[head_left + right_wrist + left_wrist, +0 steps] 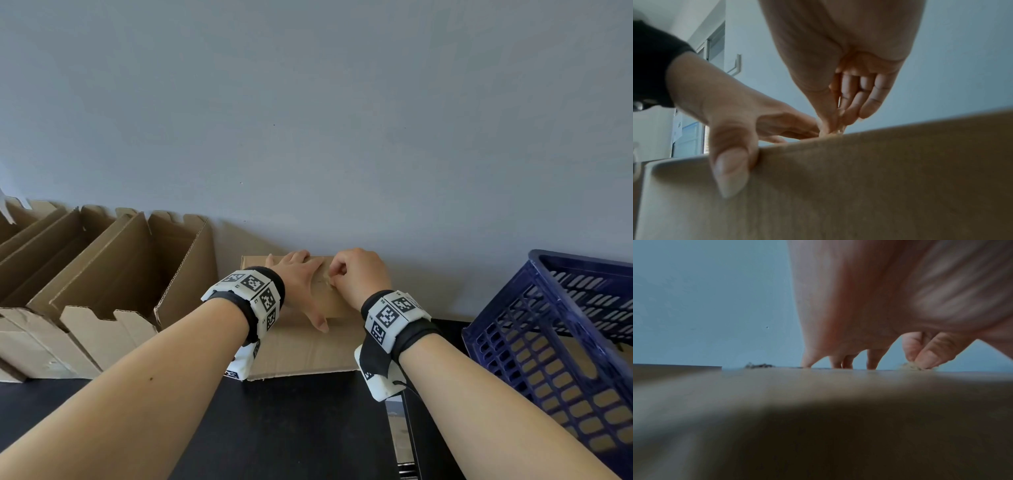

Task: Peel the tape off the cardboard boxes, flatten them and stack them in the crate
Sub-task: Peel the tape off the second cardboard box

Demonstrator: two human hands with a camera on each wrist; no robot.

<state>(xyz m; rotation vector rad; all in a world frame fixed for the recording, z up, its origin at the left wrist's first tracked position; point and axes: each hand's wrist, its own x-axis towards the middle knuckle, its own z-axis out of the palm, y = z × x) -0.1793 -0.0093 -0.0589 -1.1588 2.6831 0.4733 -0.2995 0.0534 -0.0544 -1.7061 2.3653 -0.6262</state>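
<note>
A closed cardboard box (301, 353) stands on the black table (291, 428) against the grey wall. My left hand (301, 284) lies flat on its top, fingers straight, with the thumb (729, 168) hanging over the front face. Right beside it, my right hand (356, 274) pinches a crumpled end of tape (329, 281) on the box top between thumb and fingertips. In the left wrist view the tape (908, 367) sits bunched under the right hand's fingertips (929, 353). In the right wrist view the pinch (835, 128) is at the box's top edge (879, 138).
A dark blue slatted crate (565, 342) stands at the right, with brown cardboard showing through its holes. Several open-topped cardboard boxes (102, 274) fill the left side along the wall. A gap in the table (397, 442) runs near the right forearm.
</note>
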